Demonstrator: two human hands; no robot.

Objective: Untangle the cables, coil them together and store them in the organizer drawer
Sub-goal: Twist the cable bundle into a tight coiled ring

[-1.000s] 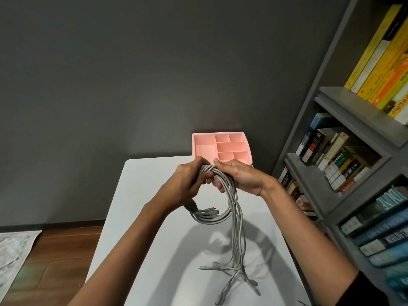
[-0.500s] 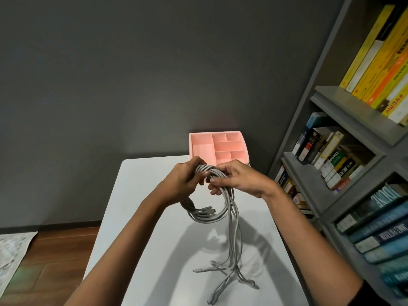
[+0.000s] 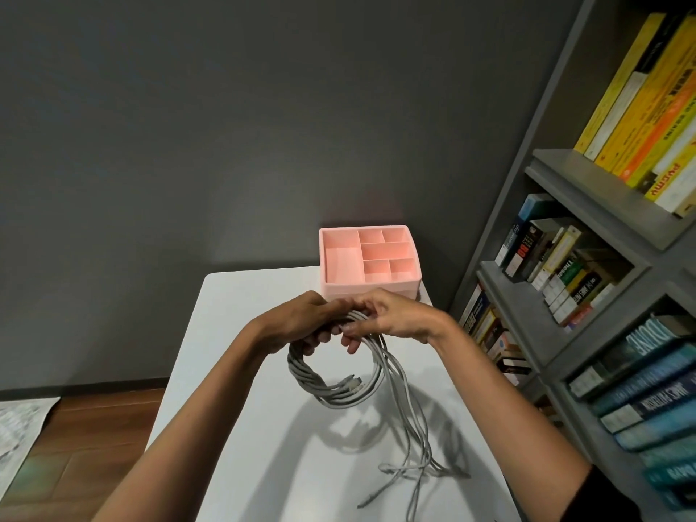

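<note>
A bundle of several grey cables [image 3: 331, 389] hangs in a loop above the white table [image 3: 263, 427]. My left hand [image 3: 301, 322] grips the top of the loop with curled fingers. My right hand [image 3: 391, 318] pinches the same strands just beside it. Loose cable tails [image 3: 410, 438] trail down from my right hand, and their plug ends lie spread on the table near the front. The pink organizer drawer [image 3: 371, 286], split into several open compartments, stands at the table's far edge behind my hands.
A grey bookshelf [image 3: 587, 280] packed with books runs along the right side, close to the table. A dark wall stands behind. Wooden floor [image 3: 94, 427] and a patterned mat [image 3: 19, 435] lie to the left.
The loop has widened into a rounder coil below my hands. Both hands have kept their hold at its top, and the loose tails have shifted a little on the table.
</note>
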